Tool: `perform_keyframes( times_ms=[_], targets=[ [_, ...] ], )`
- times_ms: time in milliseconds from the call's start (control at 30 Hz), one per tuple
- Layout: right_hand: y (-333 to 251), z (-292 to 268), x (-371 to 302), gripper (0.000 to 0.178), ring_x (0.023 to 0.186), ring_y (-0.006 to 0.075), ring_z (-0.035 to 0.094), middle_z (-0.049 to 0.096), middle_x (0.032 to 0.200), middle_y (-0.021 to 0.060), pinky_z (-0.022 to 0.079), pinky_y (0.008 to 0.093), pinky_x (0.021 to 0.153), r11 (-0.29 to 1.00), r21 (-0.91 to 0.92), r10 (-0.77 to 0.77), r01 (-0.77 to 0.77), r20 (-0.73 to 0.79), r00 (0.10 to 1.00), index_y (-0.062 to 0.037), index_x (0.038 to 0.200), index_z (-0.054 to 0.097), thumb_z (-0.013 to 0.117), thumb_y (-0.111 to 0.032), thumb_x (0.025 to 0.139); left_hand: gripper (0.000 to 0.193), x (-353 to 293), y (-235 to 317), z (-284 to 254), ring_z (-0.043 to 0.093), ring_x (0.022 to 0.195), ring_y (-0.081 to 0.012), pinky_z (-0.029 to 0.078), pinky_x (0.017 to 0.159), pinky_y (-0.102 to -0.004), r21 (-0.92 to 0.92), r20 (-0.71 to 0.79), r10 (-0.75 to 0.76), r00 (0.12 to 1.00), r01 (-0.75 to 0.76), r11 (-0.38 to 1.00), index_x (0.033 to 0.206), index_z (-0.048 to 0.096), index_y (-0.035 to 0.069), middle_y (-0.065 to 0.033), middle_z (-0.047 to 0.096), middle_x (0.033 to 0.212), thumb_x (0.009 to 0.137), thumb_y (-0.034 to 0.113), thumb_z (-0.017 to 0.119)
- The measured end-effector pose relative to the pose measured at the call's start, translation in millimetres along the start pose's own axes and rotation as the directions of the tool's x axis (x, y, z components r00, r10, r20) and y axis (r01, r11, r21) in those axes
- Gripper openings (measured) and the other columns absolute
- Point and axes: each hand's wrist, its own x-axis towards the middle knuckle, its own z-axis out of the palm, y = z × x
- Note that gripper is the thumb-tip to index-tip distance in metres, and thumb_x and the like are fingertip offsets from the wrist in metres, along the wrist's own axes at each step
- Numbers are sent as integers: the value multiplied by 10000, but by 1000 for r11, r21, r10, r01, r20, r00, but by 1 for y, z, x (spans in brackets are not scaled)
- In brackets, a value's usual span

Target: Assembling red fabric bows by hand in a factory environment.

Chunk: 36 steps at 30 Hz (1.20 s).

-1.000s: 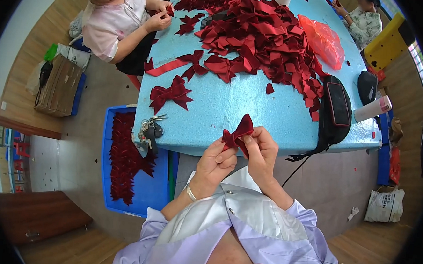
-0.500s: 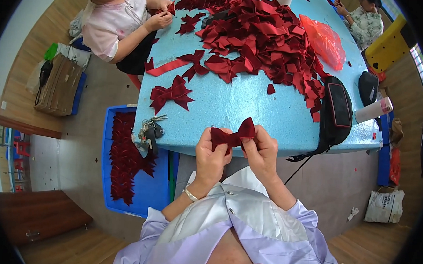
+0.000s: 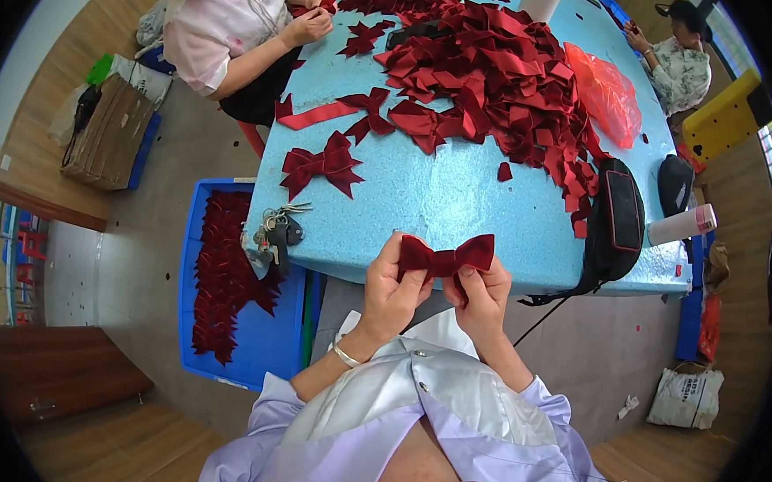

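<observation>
A dark red velvet bow [image 3: 445, 259] is held between my two hands at the near edge of the blue table [image 3: 388, 215]. My left hand [image 3: 392, 287] pinches its left loop, thumb toward me. On its right loop my right hand [image 3: 480, 295] is closed, the thumb near the centre knot. The fingers behind the bow are partly hidden. Another finished-looking bow [image 3: 323, 165] lies on the table to the left, and beyond it a bow with a long ribbon tail [image 3: 323, 113]. A large heap of red ribbon pieces [image 3: 493, 80] covers the table's middle.
A blue bin [image 3: 264, 348] with rows of red bows stands at lower left, below a bunch of keys [image 3: 276, 234]. Right are a black pouch [image 3: 618, 211], a white bottle [image 3: 680, 225] and a red plastic bag [image 3: 603, 95]. Two people [image 3: 231, 28] sit at the table.
The bow has turned more level and squarer to me, its left loop now fuller in view. Both hands still grip it. The whole view has shifted slightly.
</observation>
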Motion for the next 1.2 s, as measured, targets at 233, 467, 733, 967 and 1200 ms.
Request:
perform_keyframes(
  times_ms=[233, 467, 733, 967, 1200],
  targets=[
    [7, -1, -4, 129, 512, 60, 413, 547, 714, 16, 294, 214, 446, 978, -194, -77, 74, -7, 997, 9, 959, 586, 526, -105, 969, 71, 0, 4, 1, 403, 563, -24, 312, 465, -172, -141, -12, -80, 997, 77, 987, 964, 489, 60, 8, 511, 738, 969, 112, 537],
    [2, 7, -6, 113, 527, 55, 398, 547, 729, 12, 290, 211, 450, 991, 131, 40, -36, -30, 999, 13, 973, 584, 529, -85, 963, 131, -3, 0, 6, 361, 507, -30, 255, 423, -179, -414, -79, -109, 991, 67, 908, 966, 503, 63, -4, 509, 742, 973, 184, 552],
    [-4, -4, 2, 97, 528, 49, 417, 549, 722, 7, 311, 202, 456, 980, -200, 11, -17, -28, 1000, 18, 971, 589, 536, -61, 951, 140, 1, -3, -4, 361, 518, -30, 256, 424, -180, -247, -32, -90, 995, 80, 966, 1006, 517, 51, 0, 525, 777, 974, 183, 550],
    [-5, 2, 1, 35, 494, 60, 389, 529, 733, 16, 277, 229, 427, 962, -269, -42, 49, 32, 999, -2, 927, 551, 535, -34, 929, 132, -1, 6, -3, 399, 576, -21, 309, 463, -174, -140, -21, -66, 998, 63, 988, 962, 522, 49, 14, 527, 798, 971, 176, 559],
    [0, 8, -5, 74, 491, 66, 392, 549, 713, 23, 275, 229, 433, 987, 159, 42, -38, -24, 999, 4, 929, 582, 562, -67, 932, 142, -5, 1, 2, 411, 579, -27, 295, 455, -182, -370, -56, -67, 996, 42, 928, 967, 525, 50, 11, 535, 800, 976, 190, 550]
  ],
)
